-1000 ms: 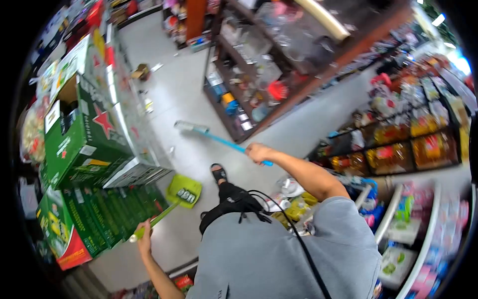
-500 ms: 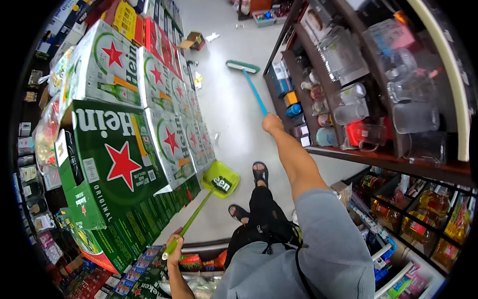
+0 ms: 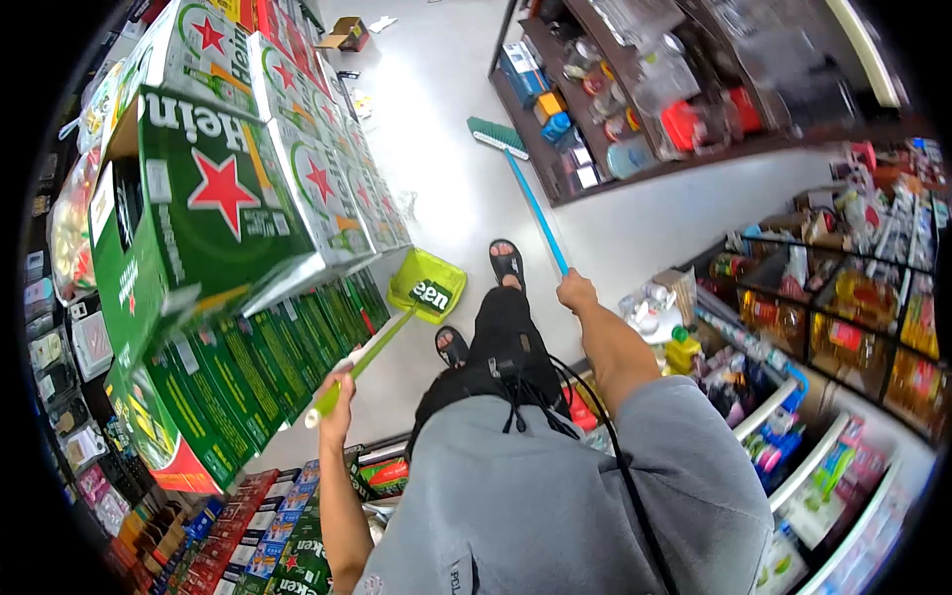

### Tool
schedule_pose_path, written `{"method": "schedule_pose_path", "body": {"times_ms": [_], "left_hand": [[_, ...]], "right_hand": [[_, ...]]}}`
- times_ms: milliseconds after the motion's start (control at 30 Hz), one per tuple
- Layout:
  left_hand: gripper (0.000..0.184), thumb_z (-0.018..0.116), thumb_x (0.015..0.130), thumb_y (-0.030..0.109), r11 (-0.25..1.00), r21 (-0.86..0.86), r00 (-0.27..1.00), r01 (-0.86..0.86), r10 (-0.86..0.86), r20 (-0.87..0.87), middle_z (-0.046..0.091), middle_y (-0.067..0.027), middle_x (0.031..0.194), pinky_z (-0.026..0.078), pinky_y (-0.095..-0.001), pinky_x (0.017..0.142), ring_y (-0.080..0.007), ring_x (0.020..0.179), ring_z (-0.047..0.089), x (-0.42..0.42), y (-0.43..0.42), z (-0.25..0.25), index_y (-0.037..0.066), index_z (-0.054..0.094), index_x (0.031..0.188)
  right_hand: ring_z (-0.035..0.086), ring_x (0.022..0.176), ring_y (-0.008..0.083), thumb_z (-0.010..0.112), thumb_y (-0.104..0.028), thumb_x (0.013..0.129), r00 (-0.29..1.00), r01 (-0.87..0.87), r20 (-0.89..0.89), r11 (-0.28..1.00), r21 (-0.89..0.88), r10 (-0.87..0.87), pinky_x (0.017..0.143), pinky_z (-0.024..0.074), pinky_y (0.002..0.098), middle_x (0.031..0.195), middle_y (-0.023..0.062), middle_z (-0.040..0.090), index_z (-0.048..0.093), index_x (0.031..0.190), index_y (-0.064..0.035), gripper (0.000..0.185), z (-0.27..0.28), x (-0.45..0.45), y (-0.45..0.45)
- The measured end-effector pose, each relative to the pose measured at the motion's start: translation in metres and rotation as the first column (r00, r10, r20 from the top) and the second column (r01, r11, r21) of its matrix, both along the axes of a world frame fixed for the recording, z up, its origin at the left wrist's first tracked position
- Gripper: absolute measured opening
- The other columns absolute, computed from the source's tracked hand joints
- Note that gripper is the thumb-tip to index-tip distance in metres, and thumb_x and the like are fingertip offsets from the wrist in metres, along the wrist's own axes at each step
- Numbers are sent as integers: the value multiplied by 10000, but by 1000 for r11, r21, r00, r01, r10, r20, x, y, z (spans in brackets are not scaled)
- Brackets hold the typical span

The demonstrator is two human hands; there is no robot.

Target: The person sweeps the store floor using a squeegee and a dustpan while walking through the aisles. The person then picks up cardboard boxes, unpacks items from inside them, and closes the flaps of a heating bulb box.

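Boxes (image 3: 223,203) stand left of the left hand (image 3: 337,394), which is curled round the handle (image 3: 385,337) of the dustpan (image 3: 414,271), seemingly floor-set ahead-right of it. The right hand (image 3: 576,292) is closed round the broom (image 3: 538,220), its head (image 3: 492,135) ahead-left of that hand, beside the shelf (image 3: 684,163).

Open floor (image 3: 431,174) between broom (image 3: 499,137) and cartons (image 3: 228,198), shelf (image 3: 714,164) right

Small shop, stacked beer cartons (image 3: 223,193), shelved glassware (image 3: 669,89), bottled goods in racks (image 3: 843,327)
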State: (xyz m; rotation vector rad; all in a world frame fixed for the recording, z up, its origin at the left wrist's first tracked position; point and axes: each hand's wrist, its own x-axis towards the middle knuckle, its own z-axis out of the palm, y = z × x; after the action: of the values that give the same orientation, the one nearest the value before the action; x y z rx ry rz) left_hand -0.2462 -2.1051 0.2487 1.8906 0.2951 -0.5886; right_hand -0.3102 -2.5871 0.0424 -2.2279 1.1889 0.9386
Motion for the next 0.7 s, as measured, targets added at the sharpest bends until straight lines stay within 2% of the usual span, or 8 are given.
{"method": "schedule_pose_path", "body": {"times_ms": [100,167,200,300,367,467,600,700], "left_hand": [[325,567,919,388,995,36,996,89,-89,1,565,-6,858,418,-203,674,-66,728,464,0,13,-12,67,577,867],[321,571,918,389,998,-19,996,52,-53,-66,469,40,717,377,-188,595,-45,641,428,0,14,-13,70,585,878],[321,571,918,389,997,-31,996,69,-71,-56,469,40,717,377,-188,595,-45,641,428,0,14,-17,70,585,878],[319,567,922,387,995,-29,995,95,-96,-15,471,39,691,344,-200,524,-38,576,400,-6,13,-26,75,577,858],[319,566,922,387,995,-43,996,89,-88,23,468,40,686,332,-199,511,-37,567,395,-7,12,-36,78,567,841],[324,574,915,395,995,-77,996,71,-67,55,455,45,667,301,-195,484,-34,545,382,-11,11,-34,96,539,794],[352,594,900,412,990,-131,999,47,-48,-2,423,48,619,312,-207,504,-52,552,398,-6,8,-21,99,521,757],[347,604,890,424,991,-131,1000,15,-13,16,471,25,703,390,-225,559,-71,632,462,-11,7,-20,100,524,793]], "right_hand": [[660,823,348,397,-248,923,997,78,-12,995,61,-78,676,552,440,1012,243,624,496,1166,-62,321,23,-71,34],[587,1065,360,408,-261,906,971,210,-150,963,170,-185,899,471,465,1127,249,589,477,1223,-89,367,51,-107,57],[587,1065,360,408,-261,906,969,225,-139,961,159,-204,899,471,465,1127,249,589,477,1223,-89,367,42,-132,63],[607,1016,366,417,-271,897,988,-37,-140,985,167,61,873,478,474,1087,250,608,484,1216,-89,373,-14,-222,75],[609,980,391,431,-282,893,971,-231,69,972,51,228,862,474,483,1042,252,623,504,1192,-78,370,-29,-267,81],[588,1002,408,428,-287,897,999,-31,23,999,26,31,874,461,485,1034,256,622,534,1167,-65,365,74,-260,97],[601,959,400,464,-318,903,999,28,21,996,-83,-27,855,470,486,1021,217,636,582,1148,-133,328,163,-274,92],[607,941,398,492,-309,887,999,28,46,984,-176,-20,836,478,484,989,236,637,607,1131,-113,333,172,-311,60]]}}
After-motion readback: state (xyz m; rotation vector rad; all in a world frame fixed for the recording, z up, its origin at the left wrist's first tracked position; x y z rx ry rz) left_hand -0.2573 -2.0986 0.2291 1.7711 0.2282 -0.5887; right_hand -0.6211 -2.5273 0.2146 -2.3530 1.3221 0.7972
